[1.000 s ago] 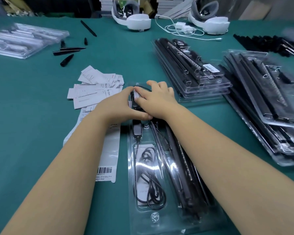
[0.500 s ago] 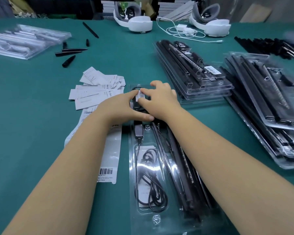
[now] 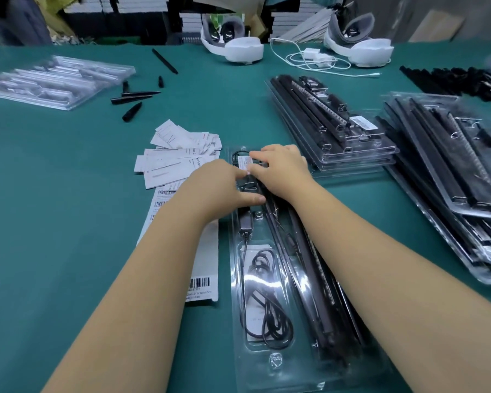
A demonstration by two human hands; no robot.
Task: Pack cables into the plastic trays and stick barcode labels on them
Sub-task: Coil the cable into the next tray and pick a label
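Both hands meet at the far end of the clear plastic tray (image 3: 270, 330) lying lengthwise on the green table (image 3: 54, 194). The left hand (image 3: 219, 185) lies flat on the tray's lid, fingers extended, with the thumb stretched along the black parts underneath — a pressing touch, not a clasp. The right hand (image 3: 281, 168) also rests on the lid, fingers spread forward and relaxed, its fingertip touching the small white barcode label (image 3: 245, 162) that sits on the tray between the two hands; neither hand curls round anything. Inside the tray a coiled black cable (image 3: 267, 302) fills the near left compartment, beside long dark strips. A sheet of labels (image 3: 201, 285) lies just left of the tray — finished trays (image 3: 332, 129) are stacked to the right.
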